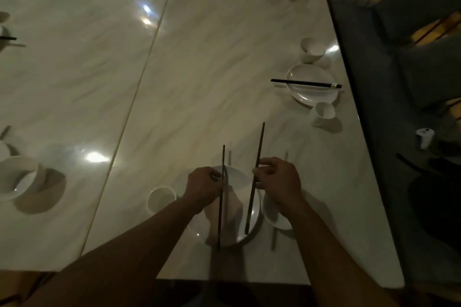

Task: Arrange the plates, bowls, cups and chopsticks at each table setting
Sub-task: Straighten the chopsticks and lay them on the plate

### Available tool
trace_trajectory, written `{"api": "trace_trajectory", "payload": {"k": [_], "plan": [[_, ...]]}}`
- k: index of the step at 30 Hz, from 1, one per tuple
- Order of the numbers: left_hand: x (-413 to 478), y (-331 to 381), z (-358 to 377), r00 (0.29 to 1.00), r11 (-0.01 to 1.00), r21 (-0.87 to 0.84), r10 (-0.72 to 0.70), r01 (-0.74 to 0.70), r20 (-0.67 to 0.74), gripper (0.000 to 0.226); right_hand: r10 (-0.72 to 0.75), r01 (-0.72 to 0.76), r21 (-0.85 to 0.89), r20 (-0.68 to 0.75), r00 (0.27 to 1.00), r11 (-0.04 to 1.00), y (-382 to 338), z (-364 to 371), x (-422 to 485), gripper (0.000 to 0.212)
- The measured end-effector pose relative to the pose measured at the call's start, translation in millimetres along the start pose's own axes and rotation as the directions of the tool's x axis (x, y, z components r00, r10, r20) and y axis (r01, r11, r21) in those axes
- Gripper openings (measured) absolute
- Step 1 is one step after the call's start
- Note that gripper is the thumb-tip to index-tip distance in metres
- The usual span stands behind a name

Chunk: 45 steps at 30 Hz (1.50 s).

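Observation:
At the near table edge lies a white plate [237,177] with a white cup [161,199] to its left and a small white bowl [274,214] to its right. My left hand [204,187] pinches one dark chopstick [220,222] that points away from me, above the plate. My right hand [279,182] pinches a second dark chopstick [259,142], tilted slightly right, also over the plate. The two sticks are apart, roughly parallel.
On the pale marble table [174,95], another setting at the right has a plate [311,92] with chopsticks [305,83] across it, a bowl [311,50] and a cup [324,111]. Bowls [17,177] stand at the left edge. Chairs [411,20] line the right side.

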<state>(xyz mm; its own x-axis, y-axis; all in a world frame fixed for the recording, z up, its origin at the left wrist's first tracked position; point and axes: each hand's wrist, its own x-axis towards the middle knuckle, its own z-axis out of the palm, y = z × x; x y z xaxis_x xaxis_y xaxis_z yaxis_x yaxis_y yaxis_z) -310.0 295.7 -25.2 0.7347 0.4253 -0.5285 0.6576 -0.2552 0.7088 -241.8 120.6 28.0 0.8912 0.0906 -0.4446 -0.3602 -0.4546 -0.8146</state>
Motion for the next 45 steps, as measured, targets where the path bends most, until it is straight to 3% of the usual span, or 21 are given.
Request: {"api": "trace_trajectory", "payload": {"k": [11,14,19,26,40,45], "plan": [[4,-6,1,0.999,0.999,0.023,0.042,-0.042,0.0,0.025,-0.072,0.094,-0.306,0.082,0.994,0.947,17,45,-20,0.033],[5,-7,-6,0.992,0.989,0.094,0.12,-0.116,-0.038,0.022,-0.088,0.107,-0.352,0.071,0.994,0.93,21,52,-22,0.029],[5,-4,-32,0.961,0.95,0.213,0.256,-0.23,-0.107,0.038,-0.058,0.084,-0.41,0.076,0.995,0.908,27,64,-24,0.027],[7,-23,-82,0.886,0.841,0.382,0.452,-0.383,-0.106,0.03,-0.052,0.077,-0.43,0.07,0.996,0.9,31,75,-26,0.029],[8,-56,-82,0.935,0.843,0.428,0.355,-0.325,0.009,0.032,-0.023,0.023,-0.383,0.004,1.0,0.923,29,83,-29,0.026],[9,-57,-85,0.933,0.839,0.439,0.359,-0.322,-0.002,0.033,0.032,-0.031,-0.496,-0.006,0.999,0.868,31,90,-35,0.057]]}}
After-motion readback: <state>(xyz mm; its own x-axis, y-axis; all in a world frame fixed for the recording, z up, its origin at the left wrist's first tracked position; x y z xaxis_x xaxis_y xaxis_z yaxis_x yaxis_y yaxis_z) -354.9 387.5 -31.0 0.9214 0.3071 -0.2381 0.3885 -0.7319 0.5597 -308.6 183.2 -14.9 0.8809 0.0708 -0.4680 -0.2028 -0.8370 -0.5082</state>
